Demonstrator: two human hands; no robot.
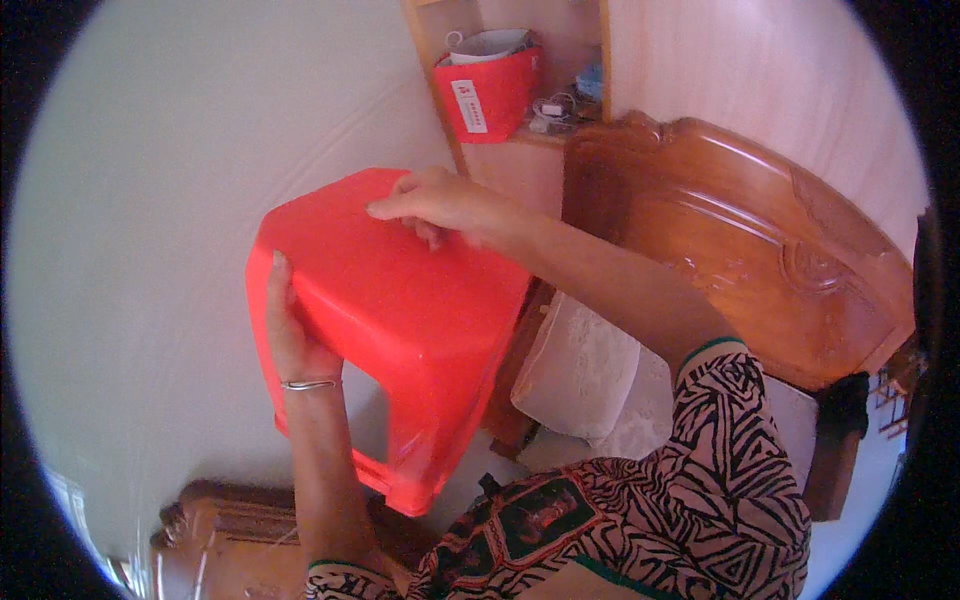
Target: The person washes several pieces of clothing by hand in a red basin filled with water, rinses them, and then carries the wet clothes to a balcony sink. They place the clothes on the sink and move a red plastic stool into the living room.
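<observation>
A red plastic stool (375, 285) is held up before me, tilted, with its seat turned towards the camera and its legs pointing down. My left hand (289, 322), with a silver bangle at the wrist, grips the stool's near left side, its thumb along the outer edge and its other fingers hidden behind the plastic. Over the far part of the seat is my right hand (431, 206), its fingers bent against or just above the surface; whether it holds anything small cannot be made out.
Behind stands a carved wooden bench (720, 217) with a pale cushion (585, 367) near it. A shelf holds a red fabric container (491, 97) and a white cable (553, 110). More carved wooden furniture (247, 551) is at lower left. A plain wall (150, 225) rises on the left.
</observation>
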